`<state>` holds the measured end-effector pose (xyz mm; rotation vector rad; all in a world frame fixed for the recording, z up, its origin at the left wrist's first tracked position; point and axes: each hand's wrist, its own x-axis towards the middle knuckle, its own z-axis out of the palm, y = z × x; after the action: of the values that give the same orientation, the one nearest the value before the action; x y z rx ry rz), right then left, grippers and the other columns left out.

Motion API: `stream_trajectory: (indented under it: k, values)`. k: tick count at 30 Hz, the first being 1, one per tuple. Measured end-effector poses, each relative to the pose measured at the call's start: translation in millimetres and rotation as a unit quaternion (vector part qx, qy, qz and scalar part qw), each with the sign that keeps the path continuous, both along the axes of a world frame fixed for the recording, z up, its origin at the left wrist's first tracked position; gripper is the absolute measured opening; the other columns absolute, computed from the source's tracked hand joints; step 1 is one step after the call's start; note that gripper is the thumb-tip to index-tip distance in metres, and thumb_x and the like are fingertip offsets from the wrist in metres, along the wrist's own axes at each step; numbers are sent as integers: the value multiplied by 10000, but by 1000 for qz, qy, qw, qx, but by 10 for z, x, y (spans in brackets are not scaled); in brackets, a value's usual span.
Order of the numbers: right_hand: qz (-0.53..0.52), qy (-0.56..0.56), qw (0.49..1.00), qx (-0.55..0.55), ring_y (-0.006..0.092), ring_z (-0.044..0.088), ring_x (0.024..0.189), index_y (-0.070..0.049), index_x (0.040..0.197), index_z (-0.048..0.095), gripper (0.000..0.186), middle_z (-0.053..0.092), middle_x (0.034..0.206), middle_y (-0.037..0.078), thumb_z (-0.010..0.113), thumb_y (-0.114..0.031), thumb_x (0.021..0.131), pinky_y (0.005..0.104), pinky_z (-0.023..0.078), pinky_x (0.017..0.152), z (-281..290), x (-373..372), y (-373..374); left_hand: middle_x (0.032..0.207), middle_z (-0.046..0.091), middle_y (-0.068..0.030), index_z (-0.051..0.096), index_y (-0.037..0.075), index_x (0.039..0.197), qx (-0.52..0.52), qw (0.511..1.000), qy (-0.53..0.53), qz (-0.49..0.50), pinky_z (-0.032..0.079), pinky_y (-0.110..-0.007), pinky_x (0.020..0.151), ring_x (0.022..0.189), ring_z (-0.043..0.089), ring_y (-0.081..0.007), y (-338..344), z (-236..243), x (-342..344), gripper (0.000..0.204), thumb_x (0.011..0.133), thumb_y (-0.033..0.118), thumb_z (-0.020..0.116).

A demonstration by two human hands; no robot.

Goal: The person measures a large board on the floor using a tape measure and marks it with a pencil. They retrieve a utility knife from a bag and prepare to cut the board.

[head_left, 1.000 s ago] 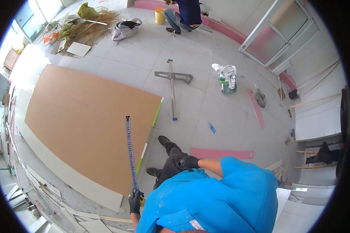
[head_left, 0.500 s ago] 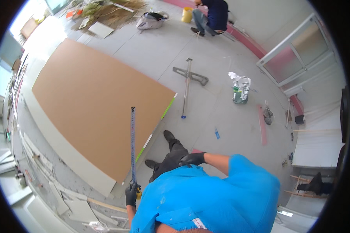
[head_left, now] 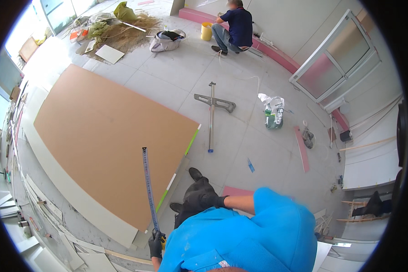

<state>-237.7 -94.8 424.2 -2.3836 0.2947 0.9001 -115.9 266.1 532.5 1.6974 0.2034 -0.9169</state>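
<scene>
My left hand (head_left: 156, 244), in a black glove, is closed round a tape measure (head_left: 163, 243) whose yellow case shows beside the fingers. Its pulled-out blade (head_left: 148, 186) stretches away over a large brown board (head_left: 109, 140) lying on a pale stack. Nothing visible touches the blade's free end. My right hand (head_left: 218, 201), also black-gloved, rests against the dark trousers near my thigh. Its fingers blend into the cloth and cannot be made out.
Ahead on the floor lies a long metal tile cutter (head_left: 211, 118). A green-and-white bag (head_left: 274, 115) and a pink strip (head_left: 301, 148) lie to the right. A person (head_left: 235, 29) squats by a yellow bucket (head_left: 206, 31) at the back. Board offcuts (head_left: 45, 199) litter the left.
My view has tilted up, so the floor things sit lower. The tape blade stays extended, its tip farther left. My right hand has slid deeper against the dark trousers.
</scene>
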Motion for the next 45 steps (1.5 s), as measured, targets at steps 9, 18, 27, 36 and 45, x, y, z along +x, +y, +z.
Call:
stream_trajectory:
  k: [9,18,27,36,45]
  values:
    - [3,3,1000,-14,317,648,1052,-114,1080,702,345,680,1135,172,530,-359,909,414,474,929,45,-59,116,700,665,-60,713,4,833,55,996,66,-18,468,-292,595,611,605,-143,1,217,-74,290,958,250,623]
    - [70,33,997,4,316,648,1058,-110,1077,706,355,681,1137,172,530,-366,904,414,475,931,211,57,13,699,679,-70,731,3,839,67,994,27,-87,496,-322,625,642,640,-149,-126,214,-194,327,945,291,618]
    - [193,76,977,51,315,647,1064,-107,1074,710,365,681,1138,173,530,-372,900,414,476,933,395,277,-321,713,678,-69,737,10,853,81,992,73,-69,497,-310,640,667,636,-145,-73,-16,-448,306,943,278,620]
    - [275,88,953,87,313,647,1071,-103,1072,715,376,681,1139,174,530,-379,895,413,476,935,444,623,-230,811,710,-125,736,-7,921,104,990,78,-54,514,-335,694,741,672,-197,64,-162,-725,330,935,307,637]
    - [320,87,937,105,312,646,1077,-100,1069,719,387,682,1141,175,530,-386,891,413,477,937,536,625,-219,875,723,-173,747,22,988,145,980,105,-82,522,-378,767,826,698,-278,41,-34,-842,351,932,348,627]
